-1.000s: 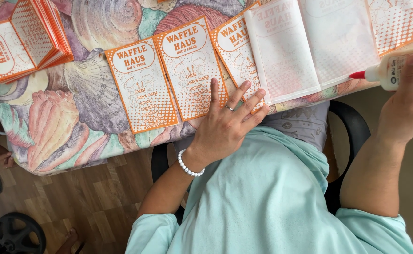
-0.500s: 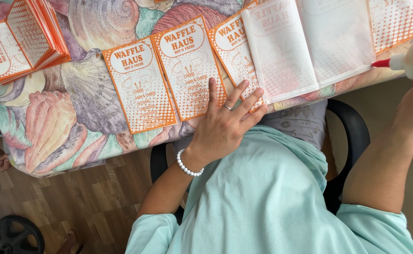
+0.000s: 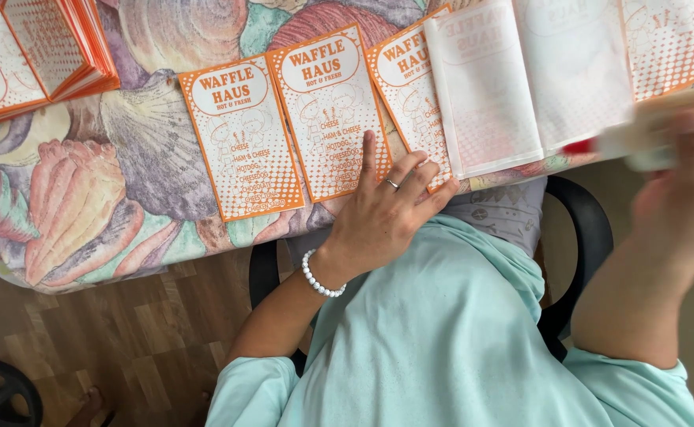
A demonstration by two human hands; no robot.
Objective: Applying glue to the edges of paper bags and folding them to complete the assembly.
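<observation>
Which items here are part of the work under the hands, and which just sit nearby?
In hand: left hand pressing orange-and-white paper bags; right hand holding a blurred glue bottle; unfolded bag.
Nearby: bag stack, shell-print tablecloth, black chair.

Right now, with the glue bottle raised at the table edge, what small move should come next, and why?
Probably bring the glue bottle in the right hand onto the open white flap: its red tip points that way, and the left hand presses the orange bags flat.
</observation>
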